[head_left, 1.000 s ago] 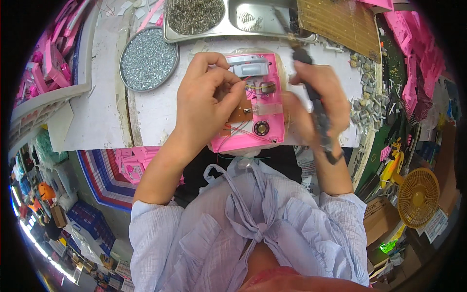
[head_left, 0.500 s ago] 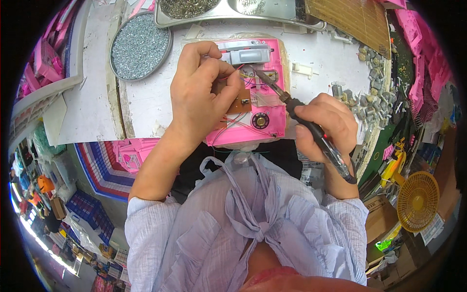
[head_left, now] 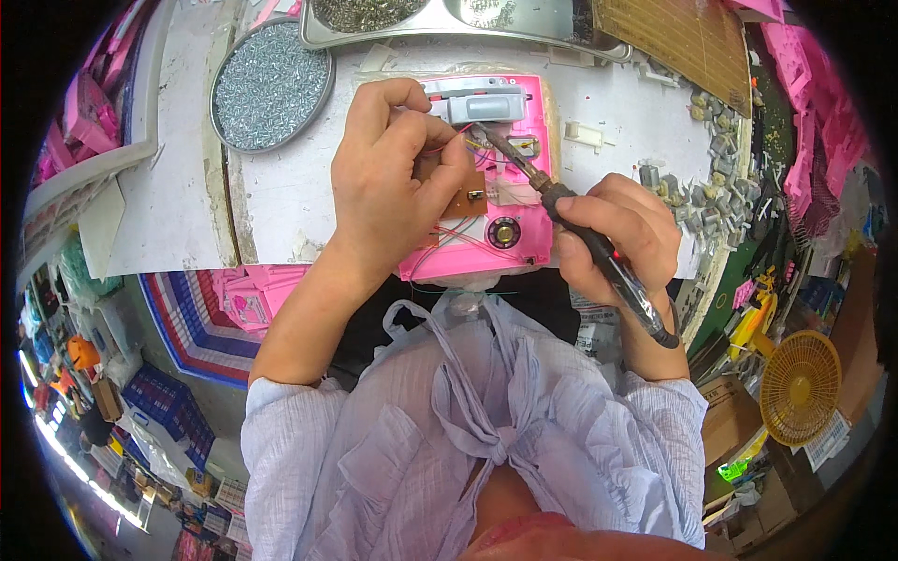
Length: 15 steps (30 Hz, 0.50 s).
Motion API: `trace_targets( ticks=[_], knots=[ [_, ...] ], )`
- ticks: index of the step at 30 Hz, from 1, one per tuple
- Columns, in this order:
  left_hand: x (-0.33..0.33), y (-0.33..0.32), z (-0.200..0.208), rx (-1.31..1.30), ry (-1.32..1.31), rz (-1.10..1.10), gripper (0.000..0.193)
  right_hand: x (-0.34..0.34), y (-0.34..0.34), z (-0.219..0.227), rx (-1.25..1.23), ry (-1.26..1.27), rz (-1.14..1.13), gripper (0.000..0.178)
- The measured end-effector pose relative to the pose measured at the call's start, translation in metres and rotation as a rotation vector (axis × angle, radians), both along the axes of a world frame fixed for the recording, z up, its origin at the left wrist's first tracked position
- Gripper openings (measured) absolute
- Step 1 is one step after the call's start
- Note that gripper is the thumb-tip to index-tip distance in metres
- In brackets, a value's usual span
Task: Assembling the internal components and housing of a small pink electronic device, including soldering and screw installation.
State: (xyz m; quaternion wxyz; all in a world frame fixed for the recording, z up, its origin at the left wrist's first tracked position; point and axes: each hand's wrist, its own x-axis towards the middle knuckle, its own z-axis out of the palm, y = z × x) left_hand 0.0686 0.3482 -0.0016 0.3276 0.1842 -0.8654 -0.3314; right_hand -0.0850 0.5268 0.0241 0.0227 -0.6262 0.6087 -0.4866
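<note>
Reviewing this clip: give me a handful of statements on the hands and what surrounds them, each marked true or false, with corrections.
1. The right hand holds a soldering iron with a black handle. True.
2. The left hand lies flat on the bare tabletop. False: its fingers are bent over the pink housing, at a red wire.
3. A round speaker sits in the pink housing. True.
4. The round dish stands to the right of the pink housing. False: it stands to the left.
5. The dish holds many small metal pieces. True.
</note>
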Motion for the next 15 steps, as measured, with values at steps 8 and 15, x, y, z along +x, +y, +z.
trace_targets(
  ticks=[8,15],
  knots=[
    [-0.0005,0.001,0.0,0.008,0.003,0.015,0.013,-0.0015,-0.002,-0.0015,-0.007,0.027,0.014,0.033],
    [-0.0007,0.0015,-0.0016,0.005,-0.003,0.029,0.013,-0.0066,0.0028,0.0025,0.012,0.023,0.033,0.03]
  ],
)
